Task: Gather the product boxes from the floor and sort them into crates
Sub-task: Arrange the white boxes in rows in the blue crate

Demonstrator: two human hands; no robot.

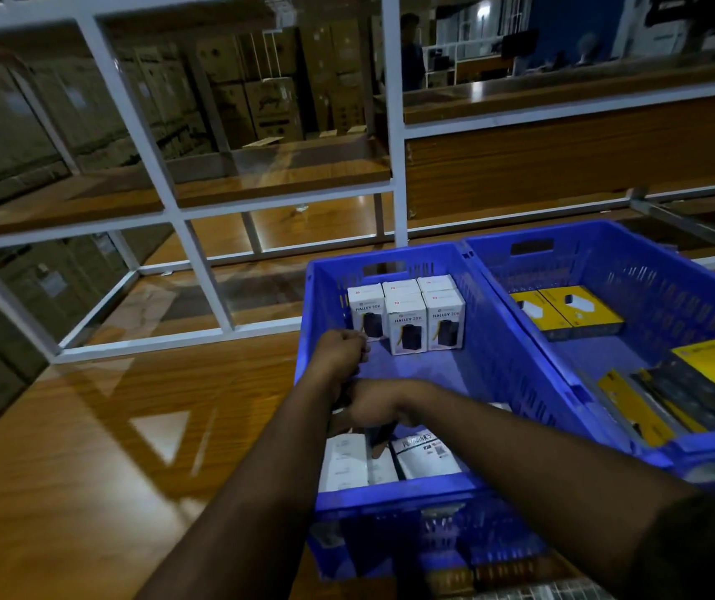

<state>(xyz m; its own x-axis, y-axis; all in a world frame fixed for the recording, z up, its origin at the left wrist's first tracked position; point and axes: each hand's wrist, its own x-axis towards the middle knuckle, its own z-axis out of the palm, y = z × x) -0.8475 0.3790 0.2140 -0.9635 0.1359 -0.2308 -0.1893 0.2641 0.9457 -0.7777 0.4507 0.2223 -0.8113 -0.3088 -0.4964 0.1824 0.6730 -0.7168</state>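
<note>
Product boxes are being packed into the near blue crate (516, 374), by my reading the placing step. Both hands are inside it: the left hand (340, 355) is curled, what it holds unclear; just beside it, the right hand (375, 409) grips a dark box end-down over flat white boxes (344, 461). Beyond the left hand stand upright white Halley 20K boxes (407, 324). Right of both hands, a second crate (658, 270) holds yellow boxes (563, 311). Next: set the dark box among its own kind.
</note>
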